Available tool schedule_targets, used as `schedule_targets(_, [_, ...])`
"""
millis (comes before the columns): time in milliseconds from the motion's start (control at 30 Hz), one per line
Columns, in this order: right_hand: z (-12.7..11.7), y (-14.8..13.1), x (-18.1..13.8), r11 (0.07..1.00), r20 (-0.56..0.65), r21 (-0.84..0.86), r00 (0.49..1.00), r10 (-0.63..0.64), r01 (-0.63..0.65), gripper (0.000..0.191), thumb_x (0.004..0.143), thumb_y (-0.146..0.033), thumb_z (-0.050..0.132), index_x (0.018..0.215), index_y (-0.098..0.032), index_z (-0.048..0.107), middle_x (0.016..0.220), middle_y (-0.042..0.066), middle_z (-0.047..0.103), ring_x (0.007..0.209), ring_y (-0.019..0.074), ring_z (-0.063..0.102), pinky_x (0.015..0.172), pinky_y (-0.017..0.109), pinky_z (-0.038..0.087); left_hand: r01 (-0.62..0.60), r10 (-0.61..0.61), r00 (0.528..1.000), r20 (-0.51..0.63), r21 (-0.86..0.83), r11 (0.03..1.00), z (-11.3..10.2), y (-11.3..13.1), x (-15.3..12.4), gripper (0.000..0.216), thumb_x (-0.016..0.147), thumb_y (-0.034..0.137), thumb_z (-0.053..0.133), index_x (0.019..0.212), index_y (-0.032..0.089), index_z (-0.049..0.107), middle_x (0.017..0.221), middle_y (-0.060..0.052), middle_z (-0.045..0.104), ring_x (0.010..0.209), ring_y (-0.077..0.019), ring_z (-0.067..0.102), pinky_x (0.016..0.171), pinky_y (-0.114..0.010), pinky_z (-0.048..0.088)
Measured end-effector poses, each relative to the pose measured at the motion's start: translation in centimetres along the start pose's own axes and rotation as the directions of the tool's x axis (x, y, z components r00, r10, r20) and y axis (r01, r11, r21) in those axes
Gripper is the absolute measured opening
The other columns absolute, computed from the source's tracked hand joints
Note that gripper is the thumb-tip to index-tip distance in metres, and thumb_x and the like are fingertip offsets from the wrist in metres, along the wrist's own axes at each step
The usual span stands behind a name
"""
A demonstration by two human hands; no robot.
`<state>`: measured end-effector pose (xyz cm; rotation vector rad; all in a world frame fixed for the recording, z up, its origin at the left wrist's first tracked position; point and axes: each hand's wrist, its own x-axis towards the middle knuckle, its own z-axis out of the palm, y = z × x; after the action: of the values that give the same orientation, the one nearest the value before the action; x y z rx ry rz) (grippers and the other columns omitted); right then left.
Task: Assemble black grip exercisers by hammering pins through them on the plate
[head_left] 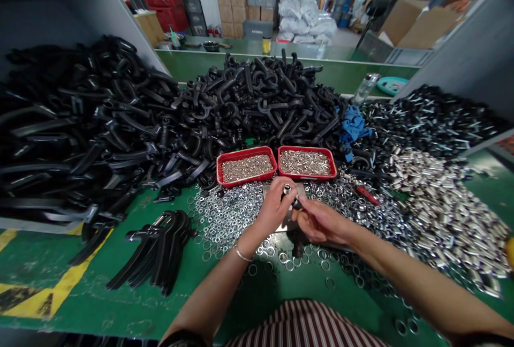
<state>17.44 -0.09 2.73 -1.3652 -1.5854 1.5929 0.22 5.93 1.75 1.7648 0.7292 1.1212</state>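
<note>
The right red tray (308,177) is full of thin, shiny pins (304,163). Just to its left is the left red tray (249,178), full of tiny, shiny bits (247,167). In front of the right red tray, the left hand (276,205) has its thumb and fingers closed around a small dark part (287,190) with a shiny round end. The right hand (323,221) is close beside the part, in front of that same tray, with its fingers curled in. I cannot tell if they hold anything. Loose silver rings (231,213) lie in front of the right red tray and on both sides. Behind it is a tall pile of black handles (261,95). Far behind it, to the right, is an open brown box (425,28); I cannot see what is inside.
</note>
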Motion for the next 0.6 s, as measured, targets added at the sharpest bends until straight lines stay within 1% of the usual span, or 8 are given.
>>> schedule_targets(67, [-0.1, 0.2, 0.0, 0.999, 0.072, 0.028, 0.997, 0.025, -0.027, 0.062, 0.101, -0.064, 0.018, 0.093, -0.019, 0.059, 0.054, -0.002, 0.055, 0.035, 0.0089, 0.032, 0.04, 0.024, 0.029, -0.026, 0.026, 1.0, 0.003, 0.027, 0.999, 0.2, 0.2, -0.1, 0.017, 0.099, 0.035, 0.049, 0.097, 0.021, 0.057, 0.108, -0.008, 0.058, 0.106, -0.0212, 0.056, 0.099, -0.034, 0.041])
schedule_targets(200, [0.1, 0.2, -0.2, 0.988, -0.208, -0.136, 0.974, -0.095, 0.067, 0.038, 0.091, -0.059, 0.057, 0.087, -0.021, 0.055, 0.066, 0.001, 0.061, 0.048, 0.0103, 0.046, 0.048, 0.023, 0.032, 0.054, -0.047, 0.995, -0.091, 0.08, 0.995, 0.6, 0.0, -0.5, 0.019, 0.102, 0.036, 0.043, 0.099, 0.021, 0.055, 0.101, -0.008, 0.057, 0.098, -0.021, 0.056, 0.095, -0.034, 0.042])
schedule_targets(233, [0.3, 0.1, -0.3, 0.992, -0.188, -0.104, 0.979, -0.084, 0.065, 0.04, 0.093, -0.061, 0.054, 0.087, -0.021, 0.054, 0.063, -0.001, 0.06, 0.046, 0.0103, 0.045, 0.047, 0.023, 0.032, 0.048, -0.039, 0.995, -0.092, 0.096, 0.994, 0.6, -0.1, -0.6, 0.019, 0.102, 0.036, 0.043, 0.098, 0.02, 0.054, 0.101, -0.008, 0.057, 0.098, -0.0209, 0.056, 0.095, -0.034, 0.042])
schedule_targets(367, [0.9, -0.5, -0.7, 0.996, 0.073, 0.07, 0.996, 0.048, -0.053, 0.069, 0.1, -0.066, 0.007, 0.086, -0.02, 0.056, 0.053, -0.001, 0.057, 0.033, 0.01, 0.035, 0.038, 0.025, 0.027, -0.059, 0.061, 0.998, -0.012, 0.14, 0.988, 0.6, 0.0, -0.9, 0.018, 0.101, 0.034, 0.045, 0.094, 0.02, 0.053, 0.104, -0.009, 0.057, 0.1, -0.0204, 0.055, 0.095, -0.034, 0.043])
schedule_targets(400, [1.0, -0.7, -0.7, 0.998, 0.02, 0.038, 0.999, 0.044, -0.044, 0.067, 0.1, -0.067, 0.011, 0.085, -0.019, 0.056, 0.055, 0.0, 0.059, 0.034, 0.01, 0.037, 0.039, 0.025, 0.028, -0.057, 0.06, 0.998, -0.017, 0.14, 0.988, 0.5, 0.0, -0.9, 0.017, 0.102, 0.034, 0.044, 0.096, 0.02, 0.053, 0.104, -0.009, 0.057, 0.1, -0.0204, 0.055, 0.095, -0.034, 0.043])
schedule_targets(500, [1.0, -1.1, -0.8, 0.989, -0.276, -0.138, 0.957, -0.087, 0.05, 0.046, 0.091, -0.065, 0.052, 0.081, -0.02, 0.055, 0.068, 0.002, 0.061, 0.05, 0.011, 0.048, 0.046, 0.023, 0.033, -0.007, 0.016, 0.998, -0.059, 0.149, 0.989, 0.5, 0.1, -1.1, 0.017, 0.102, 0.033, 0.042, 0.099, 0.02, 0.053, 0.102, -0.009, 0.057, 0.1, -0.021, 0.055, 0.095, -0.035, 0.043])
schedule_targets(533, [1.0, -1.2, -0.9, 0.986, -0.295, -0.153, 0.949, -0.109, 0.066, 0.044, 0.09, -0.063, 0.057, 0.081, -0.021, 0.055, 0.07, 0.002, 0.061, 0.052, 0.0112, 0.048, 0.047, 0.023, 0.034, 0.0, 0.01, 0.998, -0.063, 0.155, 0.988, 0.5, 0.2, -1.2, 0.017, 0.102, 0.033, 0.041, 0.099, 0.02, 0.053, 0.101, -0.008, 0.057, 0.099, -0.0211, 0.055, 0.095, -0.035, 0.043])
schedule_targets(600, [1.2, -0.9, -1.1, 0.996, -0.179, -0.071, 0.982, -0.063, 0.051, 0.049, 0.096, -0.065, 0.043, 0.082, -0.02, 0.057, 0.066, 0.001, 0.058, 0.046, 0.0102, 0.041, 0.044, 0.024, 0.033, -0.005, 0.011, 0.999, -0.035, 0.169, 0.986, 0.5, 0.3, -1.4, 0.018, 0.102, 0.034, 0.042, 0.095, 0.021, 0.052, 0.099, -0.008, 0.057, 0.098, -0.0212, 0.055, 0.094, -0.035, 0.043])
